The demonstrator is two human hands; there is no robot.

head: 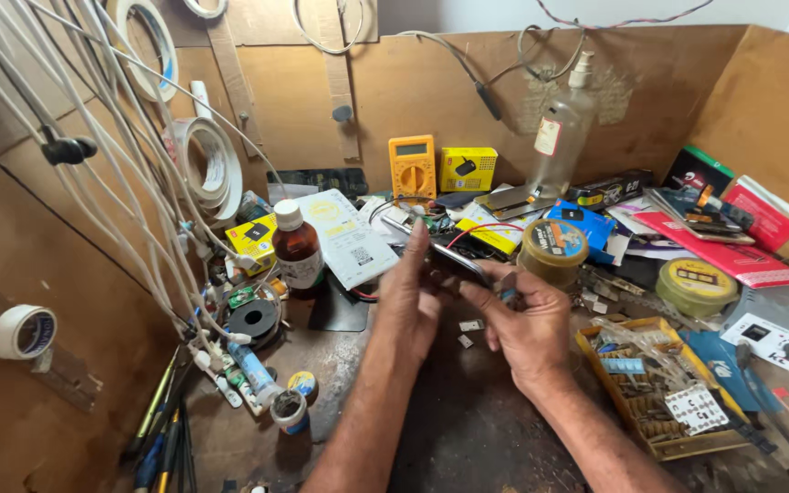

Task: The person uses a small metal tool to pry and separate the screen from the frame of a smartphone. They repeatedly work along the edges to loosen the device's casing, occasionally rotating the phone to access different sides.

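Note:
My left hand [406,301] and my right hand [527,324] meet over the middle of a cluttered workbench. Together they hold a thin dark phone [457,260], tilted edge-on, so only its rim shows. The left hand's fingers rise along the near end of the phone. The right hand grips it from the right side, thumb on top. Small loose parts [469,327] lie on the dark bench surface just below the hands.
A brown bottle [298,246] stands left of the hands, a yellow multimeter [412,166] and clear spray bottle [562,132] at the back. Round solder-paste tins [552,248] [694,285], a yellow parts tray [655,388], a grey power unit [778,327], hanging white cables [120,173] and tape rolls [212,169] surround the bench.

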